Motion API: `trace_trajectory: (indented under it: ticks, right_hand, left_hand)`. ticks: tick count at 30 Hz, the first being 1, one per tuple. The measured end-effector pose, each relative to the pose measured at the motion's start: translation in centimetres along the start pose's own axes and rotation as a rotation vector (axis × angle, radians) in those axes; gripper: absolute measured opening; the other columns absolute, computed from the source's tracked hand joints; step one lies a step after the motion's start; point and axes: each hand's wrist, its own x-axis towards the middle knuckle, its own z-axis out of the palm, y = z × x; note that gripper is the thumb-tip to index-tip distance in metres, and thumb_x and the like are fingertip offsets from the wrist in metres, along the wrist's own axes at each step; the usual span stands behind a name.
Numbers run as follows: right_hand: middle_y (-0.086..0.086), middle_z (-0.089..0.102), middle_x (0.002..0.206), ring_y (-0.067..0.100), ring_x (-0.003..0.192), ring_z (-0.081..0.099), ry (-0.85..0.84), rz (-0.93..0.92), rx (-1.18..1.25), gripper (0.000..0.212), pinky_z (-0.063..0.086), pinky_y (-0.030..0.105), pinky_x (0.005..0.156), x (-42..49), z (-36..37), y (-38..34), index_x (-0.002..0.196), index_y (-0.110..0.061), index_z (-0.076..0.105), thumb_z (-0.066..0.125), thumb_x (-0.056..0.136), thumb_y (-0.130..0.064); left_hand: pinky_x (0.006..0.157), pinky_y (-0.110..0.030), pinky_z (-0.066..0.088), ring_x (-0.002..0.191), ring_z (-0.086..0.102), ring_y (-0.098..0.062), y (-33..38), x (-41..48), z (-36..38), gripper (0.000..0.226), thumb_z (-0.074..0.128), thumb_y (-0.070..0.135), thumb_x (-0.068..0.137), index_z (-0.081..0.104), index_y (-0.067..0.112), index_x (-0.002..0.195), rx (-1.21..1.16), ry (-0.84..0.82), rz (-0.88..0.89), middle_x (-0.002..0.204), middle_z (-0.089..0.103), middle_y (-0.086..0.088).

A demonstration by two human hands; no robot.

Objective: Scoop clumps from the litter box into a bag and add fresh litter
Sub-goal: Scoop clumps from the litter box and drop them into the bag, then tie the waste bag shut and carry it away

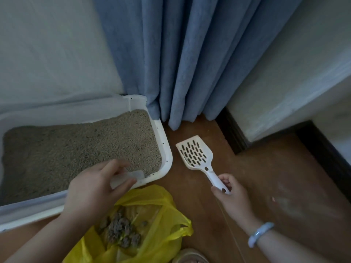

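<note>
Blue curtain is hanging in folds down the back, its hem reaching the floor and brushing the far right corner of the litter box. Pale wall is showing to the left of it. Brown wooden floor is running across the right and the bottom, with dark baseboard edging it at right.

White litter box is sitting on the floor at left, against the wall. Grey-beige litter is filling it, surface uneven.

Yellow plastic bag is lying open on the floor just in front of the box's near right corner. Grey-brown clumps are sitting piled inside it.

Left hand is reaching over the bag to the box's near right corner, fingers and thumb curling round a pale translucent piece lying at the rim. Can't tell what that piece is.

Right hand is grasping the handle end of the white slotted scoop, fingers wrapping round it. Scoop is sitting to the right of the box, apart from it, head pointing away from the person, slots facing up, nothing in it. Can't tell whether the head is touching the floor.

Pale blue bangle is sitting on the right wrist.
</note>
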Motion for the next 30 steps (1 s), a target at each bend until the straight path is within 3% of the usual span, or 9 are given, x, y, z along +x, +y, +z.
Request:
trace_trajectory:
  ticks: [4, 8, 10, 12, 15, 18, 21, 25, 30]
  right_hand:
    - [-0.007, 0.063, 0.083, 0.015, 0.070, 0.062, -0.016, 0.054, -0.070, 0.022, 0.048, 0.031, 0.060, 0.5, 1.4, 1.7, 0.090, -0.027, 0.056, 0.070, 0.078, -0.015]
    - [-0.011, 0.062, 0.087, 0.009, 0.076, 0.061, -0.083, 0.062, -0.128, 0.023, 0.051, 0.034, 0.066, 1.1, 2.6, 1.8, 0.094, -0.027, 0.054, 0.070, 0.081, -0.019]
    - [-0.016, 0.060, 0.089, 0.007, 0.081, 0.061, -0.118, 0.058, -0.134, 0.027, 0.053, 0.030, 0.067, 1.0, 2.7, 1.6, 0.098, -0.029, 0.053, 0.071, 0.080, -0.020]
    - [-0.020, 0.058, 0.094, 0.003, 0.086, 0.060, -0.155, 0.040, -0.115, 0.033, 0.049, 0.017, 0.062, 0.8, 2.5, 1.3, 0.102, -0.032, 0.052, 0.073, 0.080, -0.021]
    - [-0.021, 0.056, 0.101, -0.004, 0.079, 0.058, -0.182, 0.027, -0.050, 0.038, 0.045, 0.009, 0.052, 0.4, 2.0, 0.5, 0.109, -0.036, 0.052, 0.073, 0.080, -0.024]
    - [-0.013, 0.059, 0.106, -0.003, 0.091, 0.057, -0.216, -0.046, 0.018, 0.034, 0.047, 0.013, 0.072, -0.3, 1.5, -0.4, 0.107, -0.036, 0.059, 0.074, 0.078, -0.027]
    - [-0.007, 0.060, 0.095, 0.002, 0.078, 0.058, -0.389, -0.147, 0.106, 0.038, 0.046, 0.025, 0.078, -2.1, 0.8, -1.9, 0.103, -0.038, 0.065, 0.076, 0.067, -0.044]
    - [-0.016, 0.051, 0.100, 0.007, 0.071, 0.053, -0.652, -0.325, -0.065, 0.065, 0.040, 0.013, 0.062, -4.1, 0.6, -2.6, 0.117, -0.050, 0.053, 0.071, 0.058, -0.070]
    - [-0.019, 0.049, 0.097, 0.006, 0.073, 0.050, -0.756, -0.324, -0.124, 0.064, 0.040, 0.012, 0.061, -4.6, 2.0, -2.8, 0.117, -0.052, 0.051, 0.080, 0.061, -0.044]
  left_hand:
    - [0.053, -0.019, 0.038, 0.065, 0.063, -0.011, -0.1, -0.3, 0.3, 0.043, 0.045, 0.062, 0.075, 0.064, 0.031, 0.098, 0.022, 0.005, 0.038, 0.085, 0.067, 0.014]
    - [0.055, -0.023, 0.043, 0.075, 0.067, -0.014, -0.5, -0.4, 0.4, 0.043, 0.046, 0.062, 0.075, 0.063, 0.031, 0.099, 0.023, 0.007, 0.065, 0.087, 0.067, 0.014]
    - [0.056, -0.024, 0.043, 0.076, 0.067, -0.014, -0.5, -0.4, 0.3, 0.044, 0.046, 0.061, 0.075, 0.063, 0.030, 0.100, 0.013, 0.009, 0.077, 0.087, 0.067, 0.013]
    - [0.059, -0.026, 0.045, 0.076, 0.067, -0.015, -0.6, -0.6, 0.3, 0.043, 0.047, 0.060, 0.075, 0.062, 0.029, 0.101, 0.007, 0.012, 0.093, 0.087, 0.067, 0.012]
    - [0.061, -0.029, 0.049, 0.077, 0.067, -0.014, -0.7, -0.7, 0.3, 0.044, 0.048, 0.059, 0.076, 0.062, 0.027, 0.102, 0.004, 0.010, 0.106, 0.087, 0.067, 0.011]
    - [0.064, -0.031, 0.048, 0.078, 0.067, -0.015, -0.9, -0.8, 0.3, 0.043, 0.048, 0.058, 0.077, 0.061, 0.026, 0.103, 0.022, 0.000, 0.126, 0.089, 0.067, 0.010]
    - [0.075, -0.030, 0.040, 0.090, 0.063, -0.013, -1.6, -1.2, 0.2, 0.045, 0.048, 0.058, 0.079, 0.059, 0.026, 0.109, 0.052, -0.015, 0.160, 0.100, 0.066, 0.012]
    - [0.088, -0.028, 0.031, 0.105, 0.053, -0.014, -2.8, -3.2, 0.2, 0.054, 0.050, 0.058, 0.079, 0.051, 0.024, 0.121, 0.078, -0.034, 0.194, 0.113, 0.061, 0.007]
    - [0.099, -0.029, 0.029, 0.117, 0.047, -0.015, -3.4, -4.9, 0.1, 0.063, 0.054, 0.057, 0.079, 0.047, 0.018, 0.129, 0.023, 0.005, 0.177, 0.126, 0.057, 0.003]
